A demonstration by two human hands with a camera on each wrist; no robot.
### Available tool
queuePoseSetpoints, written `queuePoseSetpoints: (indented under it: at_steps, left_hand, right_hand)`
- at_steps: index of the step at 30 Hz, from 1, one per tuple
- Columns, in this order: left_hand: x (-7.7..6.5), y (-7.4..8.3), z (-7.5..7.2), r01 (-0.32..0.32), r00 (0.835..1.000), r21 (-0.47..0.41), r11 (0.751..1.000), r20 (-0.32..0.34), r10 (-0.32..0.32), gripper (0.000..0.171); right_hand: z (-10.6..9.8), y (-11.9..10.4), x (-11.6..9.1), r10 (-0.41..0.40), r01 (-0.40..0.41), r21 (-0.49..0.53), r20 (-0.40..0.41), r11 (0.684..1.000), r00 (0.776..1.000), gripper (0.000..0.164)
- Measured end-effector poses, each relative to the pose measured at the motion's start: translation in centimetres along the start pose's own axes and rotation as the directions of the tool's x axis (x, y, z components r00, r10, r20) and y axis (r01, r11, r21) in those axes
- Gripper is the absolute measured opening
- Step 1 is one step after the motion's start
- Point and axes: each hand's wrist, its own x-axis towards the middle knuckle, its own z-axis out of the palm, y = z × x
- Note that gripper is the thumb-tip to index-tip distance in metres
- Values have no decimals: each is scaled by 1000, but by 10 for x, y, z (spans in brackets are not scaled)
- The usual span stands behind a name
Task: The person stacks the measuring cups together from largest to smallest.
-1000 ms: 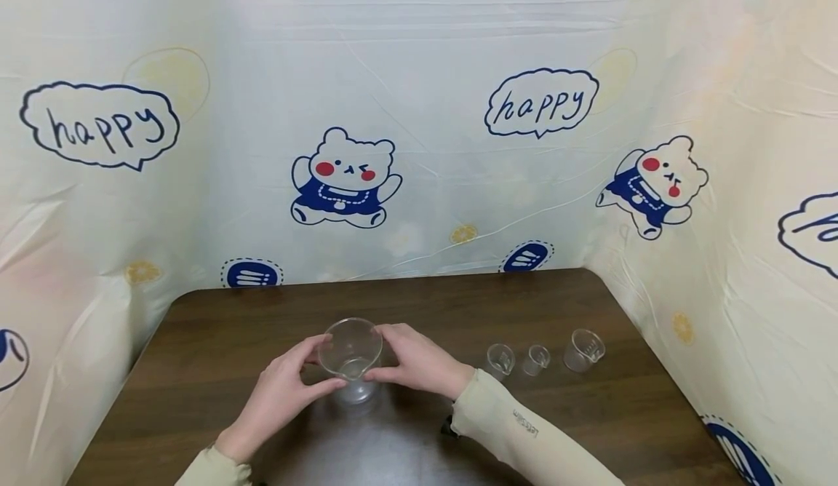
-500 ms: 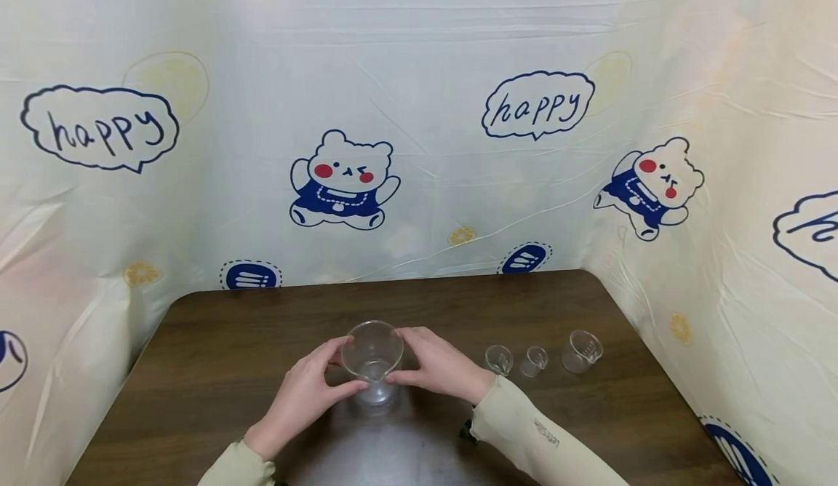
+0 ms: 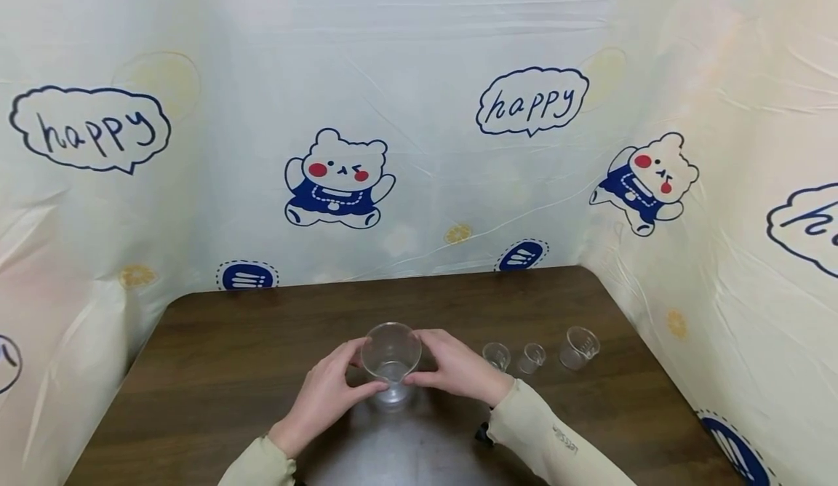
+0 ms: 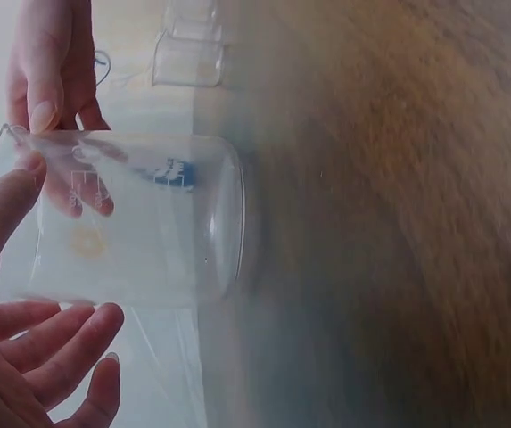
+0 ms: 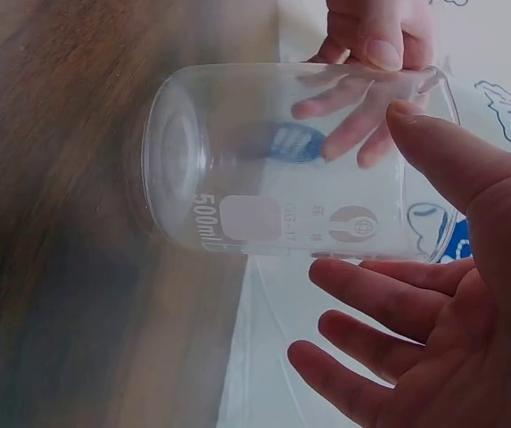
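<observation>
A large clear glass beaker [image 3: 391, 366] is upright at the middle of the table, held near its rim from both sides. My left hand [image 3: 329, 393] grips its left side, thumb toward me and fingers around the far side. On the right, my right hand [image 3: 461, 368] grips it the same way. White "500ml" print shows on the beaker [image 5: 251, 218] in the right wrist view, and the spout is near the thumbs. Its base is close to the tabletop; whether it touches, I cannot tell.
Three smaller glass beakers stand in a row to the right: a small one [image 3: 497, 357], the smallest [image 3: 532, 359] and a larger one [image 3: 579, 348]. The dark wooden table [image 3: 262, 326] backs onto a printed white curtain [image 3: 432, 108].
Both hands and the large beaker between them have moved to the right across the table, closer to the small beakers. The grip looks the same, and the small beakers have stayed put.
</observation>
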Motion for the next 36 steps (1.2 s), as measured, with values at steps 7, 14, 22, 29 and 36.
queuePoseSetpoints:
  at_steps: [7,14,22,29,36]
  left_hand:
    - [2,4,9,16,1000,-32,999,20,-16,76]
    - [5,6,15,2,1000,-53,999,30,-1,75]
    - [6,5,19,-8,999,-80,997,33,10,73]
    - [7,2,21,-1,998,-162,987,64,11,80]
    - [11,1,24,4,992,-189,982,125,20,94]
  right_hand:
    - [-4,6,-7,7,-7,8,0,1000,1000,70]
    - [-6,10,-12,13,-13,12,-1,1000,1000,69]
    - [-8,13,-14,3,-3,21,4,1000,1000,67]
    - [-7,15,-15,25,-25,40,11,999,1000,69]
    - [-5,18,-15,16,-16,39,4,999,1000,70]
